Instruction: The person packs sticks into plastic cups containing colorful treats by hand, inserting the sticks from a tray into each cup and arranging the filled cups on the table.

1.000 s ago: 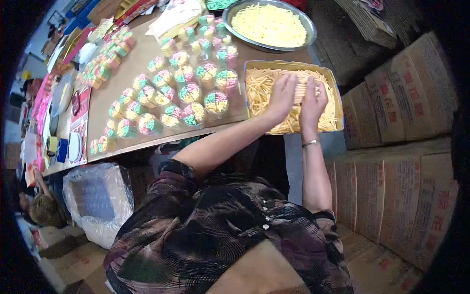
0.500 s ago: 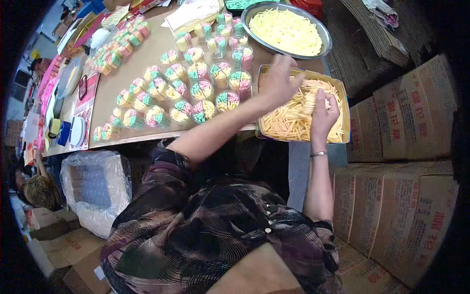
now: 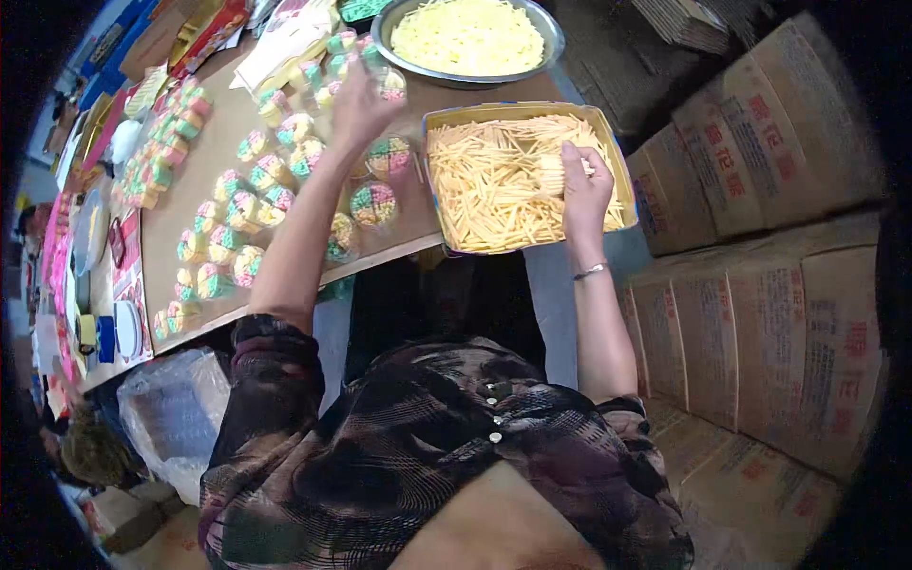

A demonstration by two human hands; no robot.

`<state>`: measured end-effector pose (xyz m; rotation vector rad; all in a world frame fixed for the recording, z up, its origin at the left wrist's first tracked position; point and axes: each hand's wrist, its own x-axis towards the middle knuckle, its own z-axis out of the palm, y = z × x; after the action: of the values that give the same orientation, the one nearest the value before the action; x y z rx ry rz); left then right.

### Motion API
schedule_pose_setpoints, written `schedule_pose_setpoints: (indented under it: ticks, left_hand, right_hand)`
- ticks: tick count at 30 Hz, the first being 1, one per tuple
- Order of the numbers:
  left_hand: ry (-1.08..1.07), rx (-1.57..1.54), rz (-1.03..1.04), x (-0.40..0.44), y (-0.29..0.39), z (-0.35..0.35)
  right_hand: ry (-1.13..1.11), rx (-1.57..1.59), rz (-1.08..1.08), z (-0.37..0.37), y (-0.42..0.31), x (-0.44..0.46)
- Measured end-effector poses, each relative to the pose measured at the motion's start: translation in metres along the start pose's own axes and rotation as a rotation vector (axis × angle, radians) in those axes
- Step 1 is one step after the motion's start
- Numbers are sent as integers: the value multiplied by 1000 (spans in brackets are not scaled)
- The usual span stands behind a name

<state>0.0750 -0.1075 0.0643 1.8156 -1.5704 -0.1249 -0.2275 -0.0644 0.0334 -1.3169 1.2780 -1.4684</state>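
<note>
My right hand point(image 3: 587, 190) is closed around a small bundle of thin pale-yellow sticks point(image 3: 549, 175) over the right side of a shallow box point(image 3: 435, 123). Many loose sticks point(image 3: 489, 185) of the same kind fill that box. My left hand point(image 3: 363, 109) is stretched out over the clear cups at the back of the table. Its fingers are smeared by motion, so whether they touch a cup cannot be made out. Cups packed with pink, green and yellow sticks, such as one cup point(image 3: 373, 203), stand near my left forearm and partly behind it.
A metal bowl point(image 3: 556, 43) of pale-yellow pieces stands behind the box. More colourful bundles point(image 3: 166, 142) lie at the table's left. Stacked cardboard cartons point(image 3: 760, 142) rise on the right. A plastic-wrapped package point(image 3: 180, 408) sits below the table's left edge.
My left hand has moved left and away from me, from above the box to the cups. My right hand keeps its bundle. The view has shifted to the right.
</note>
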Motion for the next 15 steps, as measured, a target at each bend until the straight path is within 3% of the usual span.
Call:
schedule_pose_setpoints:
  ticks: [1,2,4,6,10,14,15]
  left_hand:
    - [147,-80,191,-5,-3,0]
    - [140,-86,196,-15,9,-1]
    - [51,-543,252,-40,46,-9]
    - [-195,-899,87,-66,71,-6]
    - [-270,-790,245,-99,98,11]
    - [-222,-820,290,-117,121,25]
    - [-227,-826,293,-118,124,27]
  right_hand:
    - [-7,126,64,0,0,-1]
    - [3,121,66,0,-6,-3]
    - [-3,245,223,9,-26,-5]
    - [-13,279,180,21,-39,-6]
    - [48,350,56,24,-61,-13]
    - [101,-90,-421,18,-82,-20]
    - [107,-96,-422,15,-81,-20]
